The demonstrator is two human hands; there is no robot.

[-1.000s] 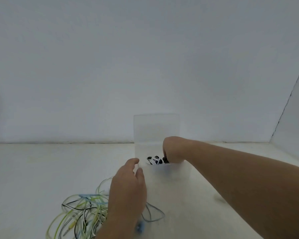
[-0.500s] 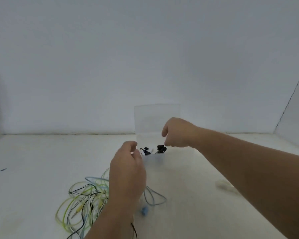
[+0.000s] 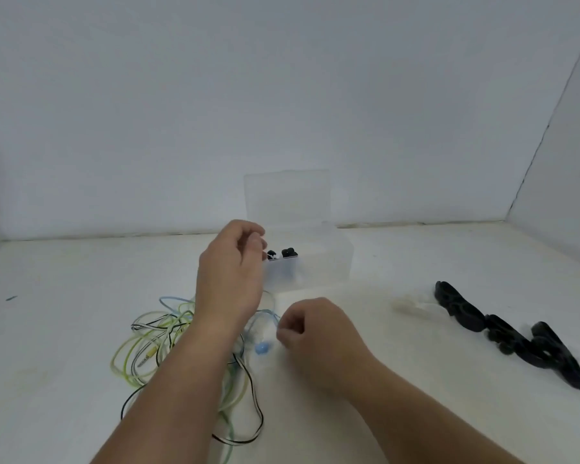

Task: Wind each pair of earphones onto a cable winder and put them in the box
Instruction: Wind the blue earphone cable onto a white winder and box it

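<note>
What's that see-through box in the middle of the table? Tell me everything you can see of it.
The box is a clear, colourless plastic case standing on the white table. Its lid is open and stands upright at the back. In its left part, as seen here, lie black-and-white wound earphones. The left hand overlaps its left edge; whether it touches is unclear.

Place: a plain white work booth, like a small test or recording station.
Walls: a flat white back wall [image 3: 282, 95] meets a white side wall [image 3: 576, 162] at a dark seam [image 3: 533, 145] on the right.
Surface: a white, faintly smudged surface [image 3: 64, 329] runs up to both walls.
Things laid out: a clear box [image 3: 332, 266], tangled earphone cables [image 3: 141, 349] and a row of black cable winders [image 3: 516, 339].
</note>
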